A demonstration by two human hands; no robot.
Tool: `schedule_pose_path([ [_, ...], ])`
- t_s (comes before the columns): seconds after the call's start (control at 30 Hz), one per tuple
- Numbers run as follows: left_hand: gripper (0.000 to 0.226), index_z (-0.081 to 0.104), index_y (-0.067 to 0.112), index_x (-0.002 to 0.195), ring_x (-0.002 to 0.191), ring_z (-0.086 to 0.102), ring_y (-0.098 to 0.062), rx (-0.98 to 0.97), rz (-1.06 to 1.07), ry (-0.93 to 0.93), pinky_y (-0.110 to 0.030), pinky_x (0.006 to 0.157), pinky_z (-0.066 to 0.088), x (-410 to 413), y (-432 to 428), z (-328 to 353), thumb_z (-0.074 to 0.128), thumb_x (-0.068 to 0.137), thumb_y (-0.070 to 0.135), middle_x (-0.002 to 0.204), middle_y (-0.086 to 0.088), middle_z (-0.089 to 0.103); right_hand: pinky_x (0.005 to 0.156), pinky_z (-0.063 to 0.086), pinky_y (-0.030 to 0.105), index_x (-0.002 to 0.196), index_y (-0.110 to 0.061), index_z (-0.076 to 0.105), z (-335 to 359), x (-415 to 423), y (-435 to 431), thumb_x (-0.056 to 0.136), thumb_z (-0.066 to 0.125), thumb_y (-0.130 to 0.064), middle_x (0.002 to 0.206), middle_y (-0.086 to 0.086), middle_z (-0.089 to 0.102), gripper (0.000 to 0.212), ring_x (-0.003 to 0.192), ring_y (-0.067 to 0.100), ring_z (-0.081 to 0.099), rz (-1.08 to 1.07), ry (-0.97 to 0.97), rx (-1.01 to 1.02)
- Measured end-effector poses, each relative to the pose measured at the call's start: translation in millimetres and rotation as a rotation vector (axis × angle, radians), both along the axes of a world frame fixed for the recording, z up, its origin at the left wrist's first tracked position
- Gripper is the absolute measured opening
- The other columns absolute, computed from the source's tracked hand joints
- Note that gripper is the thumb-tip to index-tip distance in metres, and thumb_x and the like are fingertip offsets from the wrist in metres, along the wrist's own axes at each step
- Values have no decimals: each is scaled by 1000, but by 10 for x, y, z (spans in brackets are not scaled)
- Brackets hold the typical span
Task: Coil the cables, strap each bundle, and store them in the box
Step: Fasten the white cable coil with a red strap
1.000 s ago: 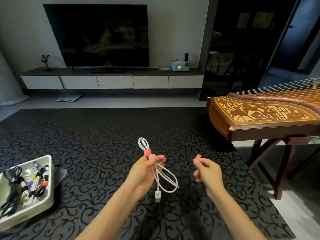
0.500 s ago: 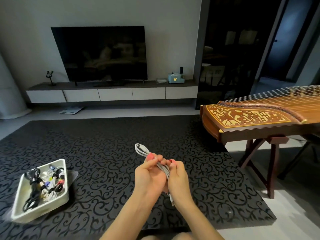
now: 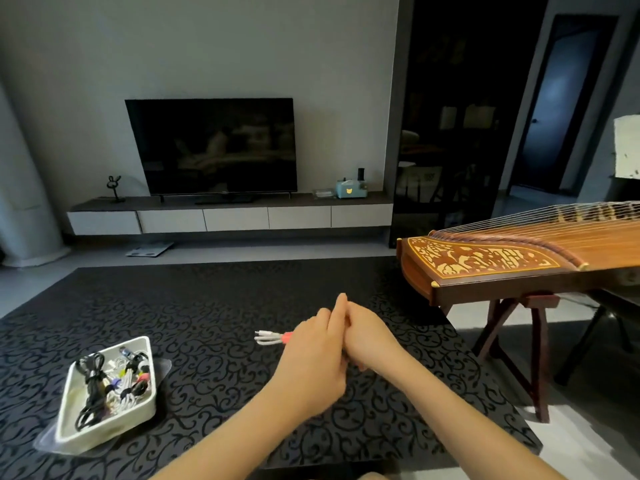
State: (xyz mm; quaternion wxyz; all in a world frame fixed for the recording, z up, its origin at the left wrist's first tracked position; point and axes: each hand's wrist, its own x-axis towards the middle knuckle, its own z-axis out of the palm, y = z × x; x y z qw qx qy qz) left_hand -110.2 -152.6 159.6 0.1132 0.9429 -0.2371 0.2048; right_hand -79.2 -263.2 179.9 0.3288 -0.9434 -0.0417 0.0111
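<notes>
Head view: left hand (image 3: 311, 362) grips the pink-strapped white cable (image 3: 272, 338); right hand (image 3: 372, 341) presses against the left, its own grip hidden.

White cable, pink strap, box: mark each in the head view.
white cable (image 3: 266, 339): head view, on the looped end past the strap.
pink strap (image 3: 289, 337): head view, on the band round the bundle.
box (image 3: 110, 433): head view, on its near white wall.

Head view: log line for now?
white cable: coiled, pink strap on | left hand: holds cable | right hand: touching left | box: bundles inside
</notes>
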Motion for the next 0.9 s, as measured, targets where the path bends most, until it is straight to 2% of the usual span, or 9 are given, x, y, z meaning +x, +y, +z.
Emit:
schedule_pose_path([
  [0.1,80,-13,16,150,91,55,-22,84,117,161,-34,78,44,73,-42,64,43,92,10,110,-6,58,69,55,38,81,-27,66,14,-57,-92,93,52,-28,81,-5,68,18,73,16,65,-84,-108,238],
  [0.17,64,9,16,150,79,55,-20,-54,164,309,-32,70,43,148,-20,59,42,95,11,98,-6,60,76,54,37,69,-35,68,22,-74,-189,89,59,-31,77,-8,70,22,79,12,65,-161,-229,380],
  [0.23,17,47,11,112,57,50,-13,-625,148,660,-25,53,39,203,34,46,42,96,12,75,-5,56,77,53,30,75,-34,71,36,-111,-288,90,60,-25,82,-7,71,21,84,11,65,-238,-288,628],
  [0.3,19,45,13,77,38,30,-7,-1176,84,1017,-19,39,23,192,55,78,44,94,7,52,3,35,68,51,21,88,-20,73,50,-157,-345,93,56,-17,84,2,71,18,78,12,65,-239,-170,857],
  [0.4,12,58,8,78,36,23,-5,-1575,-41,1243,-17,39,19,193,65,183,60,83,18,49,6,26,59,47,23,89,-14,66,39,-252,-344,96,51,-19,66,3,64,18,58,12,59,-91,201,1213],
  [0.53,17,72,11,79,38,22,-5,-1597,-210,1165,-17,41,21,132,34,274,65,77,27,47,6,27,42,39,22,86,-11,64,-15,-329,-330,79,65,-16,50,-1,40,9,42,10,42,84,564,1618],
  [0.63,20,68,8,82,38,22,-4,-1550,-245,1134,-16,39,22,115,37,263,64,76,26,47,6,28,41,39,24,82,-6,68,-57,-361,-320,53,90,-4,57,3,47,37,47,14,48,251,670,1774],
  [0.83,22,66,-1,86,42,38,-8,-1363,-343,895,-17,45,34,57,68,242,57,90,18,51,-4,45,43,33,22,58,-11,47,0,-398,-336,82,59,-51,61,6,47,48,48,15,46,193,648,1593],
  [0.9,23,67,-2,87,44,46,-10,-1306,-324,850,-18,46,39,28,53,247,50,95,12,58,-11,55,42,35,21,51,-13,42,52,-414,-323,82,57,-48,61,7,49,49,48,14,48,148,616,1479],
])
